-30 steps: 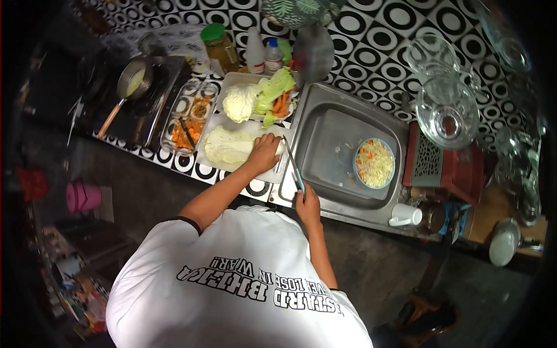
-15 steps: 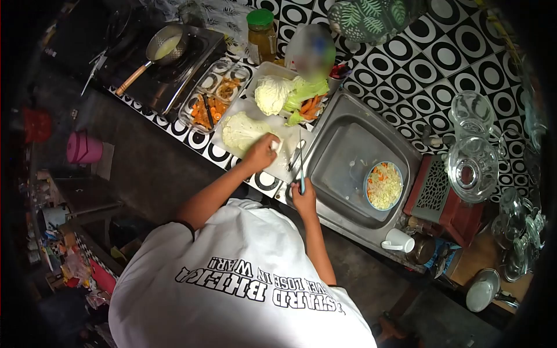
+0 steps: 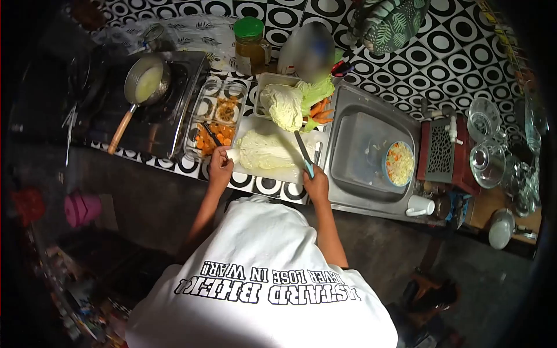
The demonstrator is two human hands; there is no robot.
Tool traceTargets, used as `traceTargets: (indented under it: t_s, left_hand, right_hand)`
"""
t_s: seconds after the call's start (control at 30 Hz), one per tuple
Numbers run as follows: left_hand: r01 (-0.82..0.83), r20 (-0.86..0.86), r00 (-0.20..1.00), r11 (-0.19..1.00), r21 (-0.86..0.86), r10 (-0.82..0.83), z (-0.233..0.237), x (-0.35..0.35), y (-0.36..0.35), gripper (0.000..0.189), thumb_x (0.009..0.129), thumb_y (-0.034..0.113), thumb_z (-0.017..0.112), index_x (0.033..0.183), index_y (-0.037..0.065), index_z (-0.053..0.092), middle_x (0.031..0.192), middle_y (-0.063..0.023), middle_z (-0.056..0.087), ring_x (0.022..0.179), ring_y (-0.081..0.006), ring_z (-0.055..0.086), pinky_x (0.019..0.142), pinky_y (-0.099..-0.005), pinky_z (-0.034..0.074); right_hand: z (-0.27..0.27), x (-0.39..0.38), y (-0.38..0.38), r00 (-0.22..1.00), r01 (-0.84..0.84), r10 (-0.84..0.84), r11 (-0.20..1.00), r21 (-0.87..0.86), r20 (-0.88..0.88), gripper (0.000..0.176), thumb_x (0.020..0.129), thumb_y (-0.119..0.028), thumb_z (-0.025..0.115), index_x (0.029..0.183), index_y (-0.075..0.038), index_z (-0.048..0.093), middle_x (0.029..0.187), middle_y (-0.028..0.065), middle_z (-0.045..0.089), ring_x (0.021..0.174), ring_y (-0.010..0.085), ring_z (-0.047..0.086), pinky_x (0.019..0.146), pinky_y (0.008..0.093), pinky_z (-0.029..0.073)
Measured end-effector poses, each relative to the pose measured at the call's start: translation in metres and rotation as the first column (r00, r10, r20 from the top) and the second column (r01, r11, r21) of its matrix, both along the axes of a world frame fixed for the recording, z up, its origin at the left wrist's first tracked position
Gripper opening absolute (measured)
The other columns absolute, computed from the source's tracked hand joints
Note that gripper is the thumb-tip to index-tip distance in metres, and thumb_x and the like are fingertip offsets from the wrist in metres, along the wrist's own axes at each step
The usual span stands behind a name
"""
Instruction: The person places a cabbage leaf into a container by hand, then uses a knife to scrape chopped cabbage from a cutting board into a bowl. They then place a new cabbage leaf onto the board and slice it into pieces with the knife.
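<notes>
My left hand (image 3: 221, 166) is closed on the thick white stem end of a napa cabbage leaf (image 3: 264, 152), which lies flat on a white cutting board (image 3: 278, 176). In my right hand (image 3: 316, 184) is a knife (image 3: 304, 152) with a light blue handle, its dark blade pointing up and away over the right part of the board. The blade appears apart from the held leaf. Beside it on the board lies another slim metal utensil (image 3: 318, 152). Behind the board, a tray (image 3: 261, 81) holds a larger piece of napa cabbage (image 3: 283, 105), green leaves (image 3: 316, 90) and carrots (image 3: 320, 111).
Left of the board is a divided container (image 3: 191, 148) with cut carrots. Further left, a pan (image 3: 130, 78) sits on a stove (image 3: 180, 87). The sink (image 3: 342, 116) at right holds a bowl of chopped vegetables (image 3: 400, 164). A green-lidded jar (image 3: 248, 49) stands at the back.
The cabbage leaf has been turned, its stem end now on the left. My left hand moved left with it. The knife has tilted leftward, and the head view has shifted.
</notes>
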State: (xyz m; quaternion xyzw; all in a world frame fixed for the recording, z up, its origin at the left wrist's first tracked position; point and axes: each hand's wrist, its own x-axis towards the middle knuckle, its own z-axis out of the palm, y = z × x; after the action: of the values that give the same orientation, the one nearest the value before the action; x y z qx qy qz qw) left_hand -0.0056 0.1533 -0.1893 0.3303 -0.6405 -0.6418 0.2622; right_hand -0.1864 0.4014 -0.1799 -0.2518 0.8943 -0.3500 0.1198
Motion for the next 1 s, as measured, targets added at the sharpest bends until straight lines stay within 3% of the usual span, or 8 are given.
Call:
traceTargets:
  t_s: [0.17, 0.27, 0.33, 0.43, 0.53, 0.6, 0.73, 1.0]
  left_hand:
    - [0.121, -0.023, 0.992, 0.992, 0.032, -0.121, 0.002, -0.002, -0.046, 0.046, 0.081, -0.013, 0.053, 0.124, 0.004, 0.048, 0.093, -0.0014, 0.053, 0.079, -0.0076, 0.054, 0.070, -0.0193, 0.041]
    - [0.187, -0.045, 0.982, 0.978, 0.091, -0.184, 0.005, -0.001, -0.069, 0.045, 0.082, -0.012, 0.052, 0.125, 0.003, 0.047, 0.096, -0.0043, 0.055, 0.084, -0.0108, 0.057, 0.076, -0.0221, 0.045]
    - [0.200, -0.087, 0.978, 0.972, 0.124, -0.190, 0.006, -0.004, -0.085, 0.045, 0.083, -0.012, 0.051, 0.125, 0.002, 0.047, 0.097, -0.0064, 0.057, 0.088, -0.0125, 0.059, 0.079, -0.0244, 0.046]
    - [0.237, -0.059, 0.971, 0.966, 0.102, -0.232, 0.017, -0.008, -0.100, 0.043, 0.084, -0.011, 0.049, 0.125, 0.001, 0.046, 0.101, -0.0082, 0.058, 0.090, -0.0134, 0.059, 0.080, -0.0258, 0.047]
    - [0.259, -0.080, 0.965, 0.959, 0.115, -0.251, 0.018, -0.012, -0.110, 0.042, 0.085, -0.010, 0.050, 0.125, 0.001, 0.046, 0.104, -0.0091, 0.059, 0.091, -0.0132, 0.058, 0.081, -0.0259, 0.046]
    - [0.283, -0.104, 0.957, 0.949, 0.139, -0.270, 0.024, -0.014, -0.113, 0.045, 0.085, -0.008, 0.050, 0.128, -0.001, 0.044, 0.106, -0.0096, 0.055, 0.094, -0.0148, 0.056, 0.087, -0.0272, 0.045]
    - [0.255, -0.176, 0.957, 0.960, 0.118, -0.232, 0.024, -0.015, -0.113, 0.047, 0.085, -0.008, 0.051, 0.130, 0.001, 0.042, 0.102, -0.0079, 0.056, 0.089, -0.0132, 0.056, 0.082, -0.0254, 0.044]
    - [0.179, -0.155, 0.976, 0.968, 0.174, -0.152, 0.019, 0.000, -0.102, 0.057, 0.086, -0.007, 0.051, 0.138, 0.003, 0.030, 0.100, -0.0079, 0.053, 0.091, -0.0152, 0.055, 0.083, -0.0267, 0.043]
  right_hand:
    - [-0.004, 0.016, 0.018, 0.994, 0.052, -0.055, 0.998, -0.027, -0.094, 0.015, 0.077, -0.010, 0.063, 0.087, 0.002, 0.062, 0.083, 0.0206, 0.059, 0.078, 0.0423, 0.057, 0.070, 0.0469, 0.046]
    - [0.008, 0.037, 0.032, 0.988, 0.119, -0.107, 0.987, 0.105, -0.112, 0.016, 0.074, -0.010, 0.067, 0.086, -0.001, 0.062, 0.085, 0.0168, 0.059, 0.079, 0.0391, 0.059, 0.070, 0.0463, 0.048]
    - [0.013, 0.044, 0.029, 0.988, 0.117, -0.096, 0.976, 0.186, -0.122, 0.028, 0.072, -0.005, 0.068, 0.100, -0.005, 0.065, 0.087, 0.0147, 0.057, 0.082, 0.0365, 0.059, 0.072, 0.0456, 0.048]
    - [0.030, 0.036, 0.015, 0.988, -0.073, 0.113, 0.941, 0.332, -0.103, 0.062, 0.068, 0.003, 0.066, 0.128, -0.015, 0.059, 0.088, 0.0127, 0.054, 0.091, 0.0322, 0.059, 0.076, 0.0430, 0.049]
    - [0.038, 0.015, -0.012, 0.971, -0.044, 0.119, 0.942, 0.331, -0.208, 0.053, 0.069, 0.000, 0.067, 0.121, -0.013, 0.063, 0.091, 0.0125, 0.059, 0.084, 0.0331, 0.062, 0.073, 0.0431, 0.051]
    - [0.035, 0.003, -0.027, 0.976, -0.051, 0.119, 0.939, 0.341, -0.182, 0.047, 0.071, -0.004, 0.068, 0.118, -0.012, 0.064, 0.092, 0.0116, 0.061, 0.085, 0.0335, 0.062, 0.074, 0.0430, 0.051]
    - [0.026, -0.007, -0.042, 0.983, -0.066, 0.127, 0.919, 0.388, -0.135, 0.031, 0.074, -0.019, 0.073, 0.102, -0.007, 0.068, 0.092, 0.0120, 0.065, 0.084, 0.0344, 0.064, 0.074, 0.0430, 0.051]
    - [0.023, -0.014, -0.059, 0.999, -0.004, -0.009, 0.923, 0.385, 0.032, 0.047, 0.075, -0.040, 0.078, 0.096, 0.000, 0.067, 0.092, 0.0198, 0.067, 0.089, 0.0359, 0.065, 0.078, 0.0419, 0.051]
